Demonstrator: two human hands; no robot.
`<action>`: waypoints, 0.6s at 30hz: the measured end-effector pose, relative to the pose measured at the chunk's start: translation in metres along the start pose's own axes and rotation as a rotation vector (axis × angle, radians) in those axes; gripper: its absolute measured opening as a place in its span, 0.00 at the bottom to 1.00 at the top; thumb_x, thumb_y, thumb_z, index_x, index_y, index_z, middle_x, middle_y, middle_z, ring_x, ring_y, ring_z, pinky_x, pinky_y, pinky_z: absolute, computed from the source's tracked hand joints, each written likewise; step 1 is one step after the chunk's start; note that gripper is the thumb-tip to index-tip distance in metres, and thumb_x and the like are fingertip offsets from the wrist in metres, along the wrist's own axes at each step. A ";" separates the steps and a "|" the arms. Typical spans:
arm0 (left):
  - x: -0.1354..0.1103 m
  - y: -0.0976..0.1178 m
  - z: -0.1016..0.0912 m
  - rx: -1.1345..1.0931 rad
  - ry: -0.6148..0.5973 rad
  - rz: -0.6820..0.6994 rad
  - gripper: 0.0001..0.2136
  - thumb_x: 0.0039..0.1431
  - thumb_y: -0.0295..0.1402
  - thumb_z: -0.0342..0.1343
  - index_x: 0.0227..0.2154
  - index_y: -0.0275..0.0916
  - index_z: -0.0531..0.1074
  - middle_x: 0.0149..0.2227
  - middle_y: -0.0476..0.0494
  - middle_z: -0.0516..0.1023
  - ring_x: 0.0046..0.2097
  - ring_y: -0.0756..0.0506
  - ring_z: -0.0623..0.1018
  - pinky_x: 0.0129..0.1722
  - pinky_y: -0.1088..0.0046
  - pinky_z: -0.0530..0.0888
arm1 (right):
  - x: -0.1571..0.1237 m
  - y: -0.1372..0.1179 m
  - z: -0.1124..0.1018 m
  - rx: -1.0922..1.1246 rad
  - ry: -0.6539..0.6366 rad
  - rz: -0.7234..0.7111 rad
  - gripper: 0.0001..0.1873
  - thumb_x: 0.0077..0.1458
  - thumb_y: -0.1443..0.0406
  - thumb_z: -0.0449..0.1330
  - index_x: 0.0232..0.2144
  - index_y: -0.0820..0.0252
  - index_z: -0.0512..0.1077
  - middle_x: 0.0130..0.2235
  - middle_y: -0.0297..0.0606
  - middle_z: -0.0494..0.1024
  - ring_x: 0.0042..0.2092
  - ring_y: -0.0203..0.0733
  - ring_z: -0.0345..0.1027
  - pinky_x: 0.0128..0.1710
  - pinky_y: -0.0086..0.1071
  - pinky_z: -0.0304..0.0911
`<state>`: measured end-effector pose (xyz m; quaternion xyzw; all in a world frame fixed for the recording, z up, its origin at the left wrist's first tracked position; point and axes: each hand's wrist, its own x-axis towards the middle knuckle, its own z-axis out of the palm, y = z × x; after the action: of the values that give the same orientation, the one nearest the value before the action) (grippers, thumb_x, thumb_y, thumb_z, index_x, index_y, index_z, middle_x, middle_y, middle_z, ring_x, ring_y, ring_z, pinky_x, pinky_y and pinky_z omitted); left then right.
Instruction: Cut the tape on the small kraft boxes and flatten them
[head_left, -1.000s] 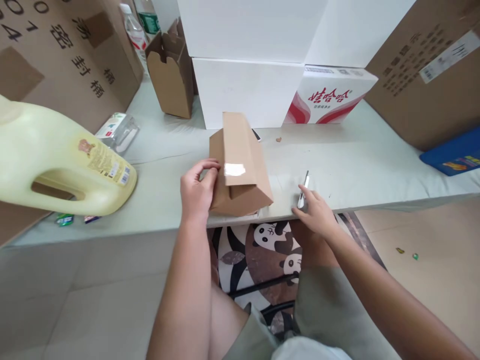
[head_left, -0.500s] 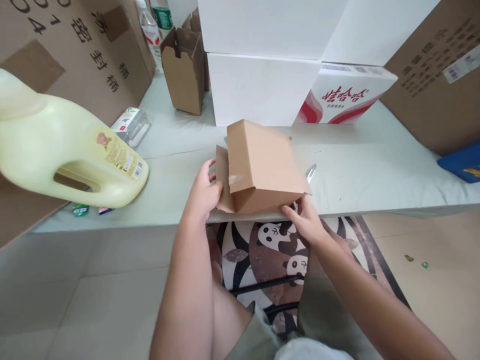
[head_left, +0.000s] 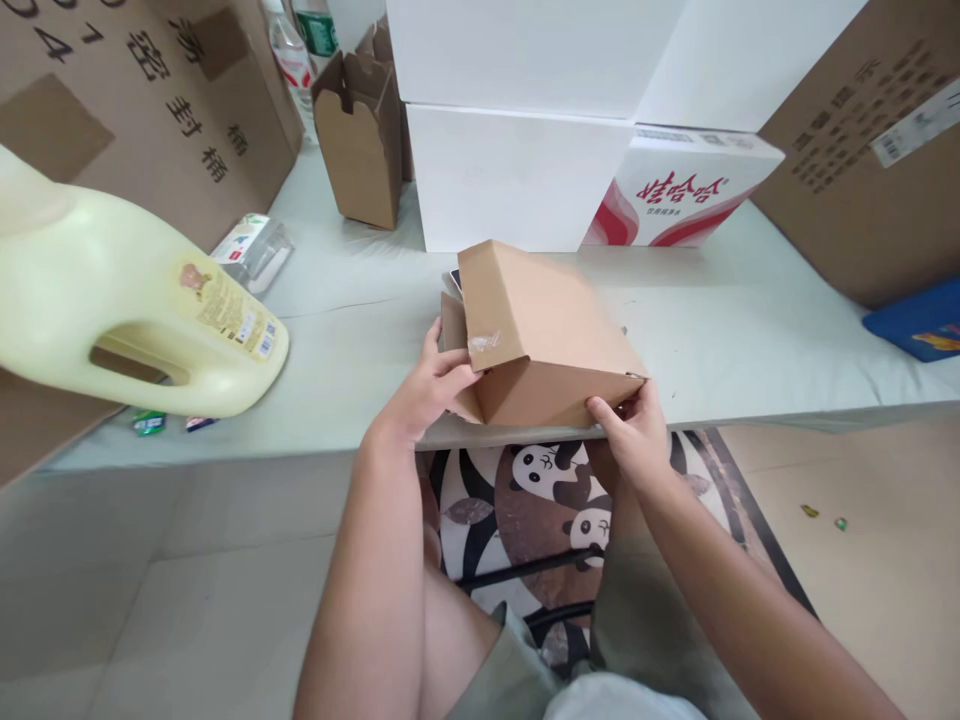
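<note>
A small brown cardboard box (head_left: 562, 310) rests tilted near the front edge of the table. A side flap stands out on its left, and a strip of clear tape shines on its near left corner. My left hand (head_left: 431, 390) grips this left side, fingers behind the flap and thumb against the taped corner. At the near right corner, my right hand (head_left: 636, 430) pinches the lower edge between thumb and fingers; part of those fingers is hidden. A thin dark-and-white object (head_left: 455, 282) peeks out behind the box's left side, too little of it showing to name.
The cloth-covered table (head_left: 720, 330) carries a large yellowish jug (head_left: 142, 290), a clear plastic case (head_left: 253, 252) and an upright cardboard carton (head_left: 360, 150). White boxes (head_left: 517, 180) stack up behind, beside a red-and-white carton (head_left: 667, 195). A blue object (head_left: 919, 325) lies at right.
The cardboard box has shifted slightly right and tilted more. My left thumb has moved onto its taped corner, and my right hand has moved right with the box. The pen-like object beside it is now hidden.
</note>
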<state>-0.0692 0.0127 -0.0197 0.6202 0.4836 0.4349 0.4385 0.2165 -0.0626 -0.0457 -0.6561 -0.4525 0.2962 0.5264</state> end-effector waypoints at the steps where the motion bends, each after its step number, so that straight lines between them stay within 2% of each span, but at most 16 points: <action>1: -0.002 0.005 -0.001 0.040 -0.029 -0.020 0.13 0.55 0.45 0.66 0.38 0.43 0.84 0.76 0.38 0.55 0.78 0.25 0.51 0.66 0.45 0.72 | -0.001 0.001 -0.001 0.017 0.001 0.002 0.34 0.49 0.50 0.72 0.52 0.54 0.66 0.52 0.44 0.78 0.54 0.52 0.73 0.54 0.47 0.72; 2: -0.004 0.011 -0.002 0.081 -0.039 -0.013 0.14 0.53 0.45 0.67 0.38 0.42 0.84 0.78 0.40 0.49 0.78 0.24 0.47 0.68 0.43 0.70 | -0.002 0.002 -0.001 0.033 -0.003 0.010 0.34 0.48 0.51 0.72 0.52 0.54 0.66 0.52 0.44 0.78 0.54 0.51 0.73 0.54 0.47 0.73; 3: -0.006 0.017 -0.001 0.101 -0.044 0.012 0.16 0.52 0.45 0.68 0.41 0.42 0.84 0.78 0.39 0.47 0.78 0.23 0.48 0.69 0.44 0.68 | -0.003 0.003 -0.001 0.047 -0.010 0.023 0.33 0.48 0.51 0.73 0.51 0.54 0.66 0.52 0.44 0.78 0.54 0.51 0.74 0.53 0.47 0.73; 4: -0.008 0.022 0.000 0.091 -0.056 0.038 0.18 0.53 0.44 0.67 0.44 0.41 0.83 0.77 0.36 0.51 0.77 0.24 0.53 0.69 0.45 0.69 | -0.004 0.003 0.000 0.059 -0.021 0.039 0.32 0.48 0.52 0.73 0.50 0.54 0.66 0.51 0.44 0.78 0.53 0.51 0.74 0.52 0.46 0.73; 6: -0.009 0.031 0.004 0.003 -0.101 0.056 0.25 0.53 0.44 0.67 0.54 0.42 0.77 0.69 0.32 0.68 0.70 0.29 0.69 0.65 0.50 0.73 | -0.006 0.005 0.001 0.084 -0.046 0.066 0.30 0.49 0.52 0.72 0.49 0.53 0.66 0.51 0.43 0.79 0.51 0.50 0.75 0.51 0.46 0.74; 8: -0.009 0.035 0.008 -0.072 -0.125 0.024 0.32 0.51 0.44 0.70 0.58 0.41 0.73 0.60 0.33 0.79 0.61 0.33 0.79 0.60 0.54 0.77 | -0.008 0.008 0.003 0.108 -0.055 0.060 0.28 0.51 0.53 0.71 0.48 0.52 0.65 0.51 0.43 0.79 0.51 0.49 0.75 0.52 0.46 0.74; 10: -0.008 0.035 0.012 -0.072 -0.100 -0.007 0.33 0.46 0.45 0.74 0.55 0.41 0.74 0.55 0.35 0.82 0.56 0.34 0.81 0.56 0.56 0.79 | -0.010 0.011 0.004 0.110 -0.059 0.033 0.27 0.53 0.53 0.70 0.49 0.52 0.65 0.52 0.42 0.79 0.52 0.49 0.75 0.53 0.46 0.74; 13: -0.005 0.032 0.012 -0.006 -0.016 -0.026 0.28 0.40 0.45 0.77 0.46 0.41 0.79 0.48 0.36 0.85 0.48 0.35 0.83 0.47 0.60 0.81 | -0.011 0.015 0.001 0.057 -0.056 0.019 0.24 0.55 0.51 0.68 0.47 0.52 0.66 0.48 0.41 0.79 0.50 0.48 0.75 0.52 0.47 0.74; 16: -0.006 0.035 0.011 0.055 0.057 -0.067 0.22 0.43 0.45 0.74 0.40 0.41 0.81 0.41 0.40 0.85 0.41 0.39 0.83 0.37 0.65 0.79 | -0.010 0.015 -0.003 0.051 -0.019 0.018 0.19 0.59 0.48 0.63 0.42 0.53 0.69 0.45 0.38 0.80 0.49 0.48 0.75 0.52 0.46 0.73; 18: -0.008 0.039 0.010 0.047 0.051 -0.077 0.19 0.46 0.43 0.72 0.40 0.41 0.81 0.39 0.43 0.85 0.39 0.41 0.82 0.35 0.68 0.77 | -0.008 0.013 -0.004 0.076 0.019 0.005 0.18 0.61 0.46 0.59 0.40 0.53 0.70 0.44 0.38 0.80 0.49 0.48 0.75 0.52 0.45 0.72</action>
<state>-0.0524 -0.0016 0.0144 0.6000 0.5282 0.4218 0.4278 0.2209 -0.0719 -0.0580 -0.6393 -0.4345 0.3084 0.5545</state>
